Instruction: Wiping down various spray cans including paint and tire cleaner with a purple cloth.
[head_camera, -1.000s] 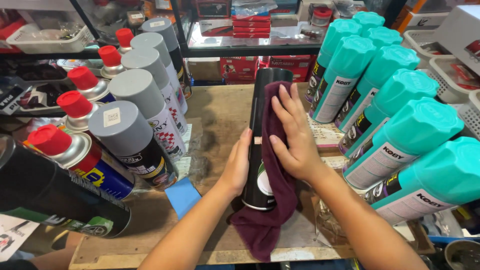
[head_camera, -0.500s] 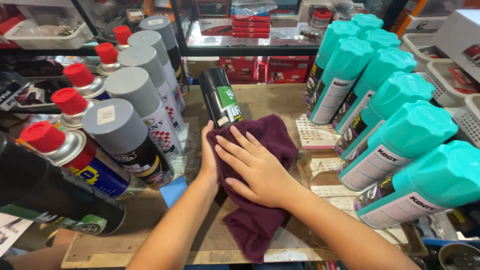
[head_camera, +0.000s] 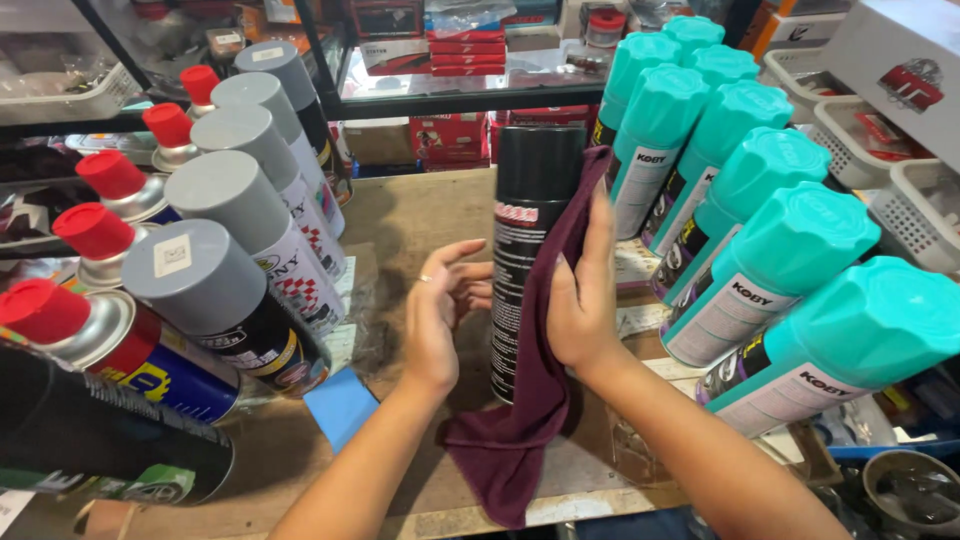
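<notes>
A black spray can (head_camera: 528, 215) with a black cap stands upright on the wooden counter (head_camera: 410, 215), in the middle of the head view. A dark purple cloth (head_camera: 520, 420) hangs down its right side and trails onto the counter. My right hand (head_camera: 583, 290) presses the cloth flat against the can's right side. My left hand (head_camera: 445, 305) is at the can's left side with curled fingers, touching or nearly touching it; a ring sits on one finger.
Grey-capped (head_camera: 235, 290) and red-capped spray cans (head_camera: 100, 240) line the left side. Several teal-capped cans (head_camera: 790, 250) lean in a row on the right. A blue card (head_camera: 340, 405) lies on the counter. White baskets (head_camera: 900, 190) stand far right, and a glass shelf (head_camera: 450, 80) is behind.
The black can lay on the counter under the cloth and both hands; now it stands upright, with my right hand holding the cloth against its side and my left hand moved off the cloth.
</notes>
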